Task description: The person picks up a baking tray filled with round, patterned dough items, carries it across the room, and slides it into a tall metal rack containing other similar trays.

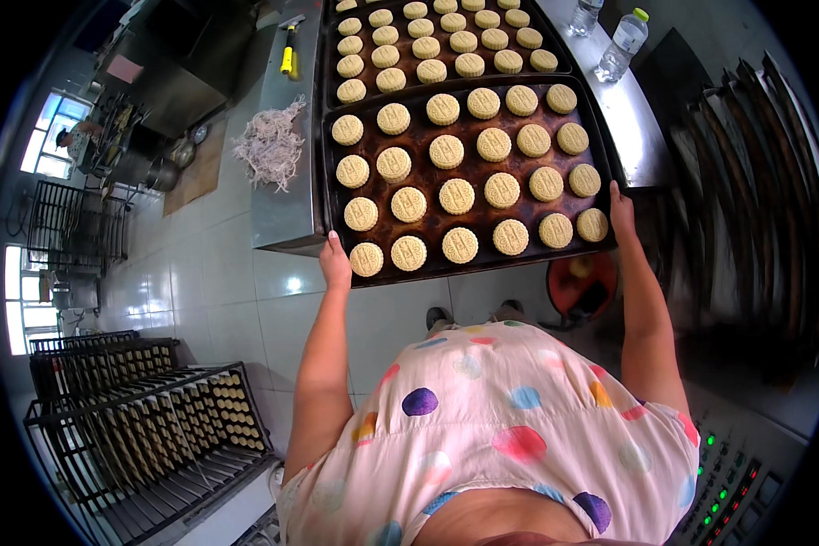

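Between my two hands is a dark baking tray (428,188) bearing rows of round, pale, stamped cakes (457,196) with fluted edges. My left hand (336,263) grips its near left corner, thumb on the rim. On the right side rim, close to the near corner, my right hand (621,212) is closed round the edge. The undersides of both hands' fingers are hidden by the tray. Directly beyond lies a second dark tray (446,80) with more of the same cakes, its near edge meeting the far edge of mine.
A metal counter (287,214) at left carries a shredded whitish bundle (271,141) and a yellow-handled tool (288,56). Water bottles (623,44) stand on the right-hand metal surface (632,127). Filled racks (155,437) stand lower left, upright trays (746,173) at right. A red bucket (560,289) sits below.
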`<state>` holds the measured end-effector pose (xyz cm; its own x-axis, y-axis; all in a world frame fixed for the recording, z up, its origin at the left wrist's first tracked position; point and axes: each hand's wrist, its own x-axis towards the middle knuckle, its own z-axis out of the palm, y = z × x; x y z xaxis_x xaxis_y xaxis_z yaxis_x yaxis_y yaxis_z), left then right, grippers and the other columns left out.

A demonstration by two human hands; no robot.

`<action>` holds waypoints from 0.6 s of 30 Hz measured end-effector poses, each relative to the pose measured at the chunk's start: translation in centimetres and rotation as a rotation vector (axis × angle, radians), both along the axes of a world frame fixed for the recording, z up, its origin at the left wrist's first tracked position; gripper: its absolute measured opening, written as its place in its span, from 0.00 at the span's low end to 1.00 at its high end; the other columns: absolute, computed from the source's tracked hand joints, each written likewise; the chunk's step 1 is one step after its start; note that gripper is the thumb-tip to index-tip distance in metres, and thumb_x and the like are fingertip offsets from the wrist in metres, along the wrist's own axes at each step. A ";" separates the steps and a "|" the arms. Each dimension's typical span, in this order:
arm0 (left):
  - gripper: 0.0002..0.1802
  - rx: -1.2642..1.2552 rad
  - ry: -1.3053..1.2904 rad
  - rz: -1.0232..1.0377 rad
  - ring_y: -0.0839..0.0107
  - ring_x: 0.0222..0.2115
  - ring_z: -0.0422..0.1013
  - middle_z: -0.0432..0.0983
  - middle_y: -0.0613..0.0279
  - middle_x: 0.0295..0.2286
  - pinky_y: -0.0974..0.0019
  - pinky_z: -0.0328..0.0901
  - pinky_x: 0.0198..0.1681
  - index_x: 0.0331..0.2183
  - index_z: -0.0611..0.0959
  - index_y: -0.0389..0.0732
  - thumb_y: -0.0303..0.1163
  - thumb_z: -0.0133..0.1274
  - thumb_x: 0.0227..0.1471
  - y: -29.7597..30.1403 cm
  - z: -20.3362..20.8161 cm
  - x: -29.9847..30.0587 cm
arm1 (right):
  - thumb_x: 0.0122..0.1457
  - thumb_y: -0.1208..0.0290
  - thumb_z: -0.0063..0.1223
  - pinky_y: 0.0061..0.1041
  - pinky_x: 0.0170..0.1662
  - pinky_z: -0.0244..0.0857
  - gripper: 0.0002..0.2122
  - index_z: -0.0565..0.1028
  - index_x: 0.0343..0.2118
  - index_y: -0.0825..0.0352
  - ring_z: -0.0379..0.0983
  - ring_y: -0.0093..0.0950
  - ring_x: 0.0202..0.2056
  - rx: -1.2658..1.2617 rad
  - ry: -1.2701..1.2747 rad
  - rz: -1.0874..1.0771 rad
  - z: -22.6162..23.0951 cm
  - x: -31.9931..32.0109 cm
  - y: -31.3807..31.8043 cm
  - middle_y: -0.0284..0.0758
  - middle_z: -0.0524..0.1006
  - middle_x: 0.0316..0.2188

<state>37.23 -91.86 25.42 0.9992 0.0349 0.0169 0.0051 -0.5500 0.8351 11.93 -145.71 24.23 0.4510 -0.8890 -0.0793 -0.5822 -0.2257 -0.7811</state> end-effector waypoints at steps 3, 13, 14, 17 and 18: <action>0.31 0.051 0.109 0.012 0.67 0.25 0.60 0.69 0.51 0.22 0.61 0.58 0.32 0.27 0.73 0.26 0.51 0.39 0.57 -0.1 0.7 0.1 | 0.57 0.43 0.37 0.36 0.28 0.59 0.33 0.69 0.20 0.80 0.62 0.29 0.21 0.039 0.005 -0.017 -0.2 0.0 -0.3 0.45 0.67 0.14; 0.32 0.229 -0.030 0.083 0.40 0.26 0.67 0.71 0.38 0.21 0.48 0.60 0.30 0.22 0.76 0.28 0.52 0.39 0.54 -0.5 1.6 0.2 | 0.58 0.45 0.36 0.43 0.28 0.58 0.33 0.72 0.22 0.80 0.68 0.49 0.23 -0.082 0.070 0.005 0.0 -0.7 0.4 0.56 0.69 0.18; 0.32 0.252 -0.040 0.070 0.40 0.27 0.67 0.71 0.38 0.21 0.48 0.60 0.30 0.22 0.76 0.28 0.52 0.39 0.54 -0.7 1.9 0.2 | 0.58 0.45 0.36 0.43 0.28 0.58 0.33 0.72 0.22 0.80 0.67 0.49 0.22 -0.079 0.087 0.019 0.1 -0.7 0.4 0.56 0.69 0.18; 0.33 0.287 -0.034 0.092 0.40 0.27 0.67 0.71 0.38 0.22 0.46 0.59 0.31 0.21 0.76 0.28 0.51 0.36 0.55 -0.6 1.8 -0.1 | 0.59 0.47 0.35 0.42 0.26 0.56 0.32 0.70 0.21 0.81 0.64 0.45 0.18 -0.124 0.073 0.035 0.5 -0.3 0.8 0.57 0.66 0.16; 0.33 0.290 -0.031 0.087 0.40 0.27 0.67 0.71 0.38 0.22 0.46 0.60 0.32 0.21 0.76 0.28 0.51 0.36 0.55 -0.7 1.7 0.1 | 0.59 0.47 0.35 0.42 0.26 0.56 0.32 0.70 0.22 0.81 0.64 0.45 0.18 -0.117 0.068 0.027 0.6 -0.2 0.9 0.57 0.66 0.16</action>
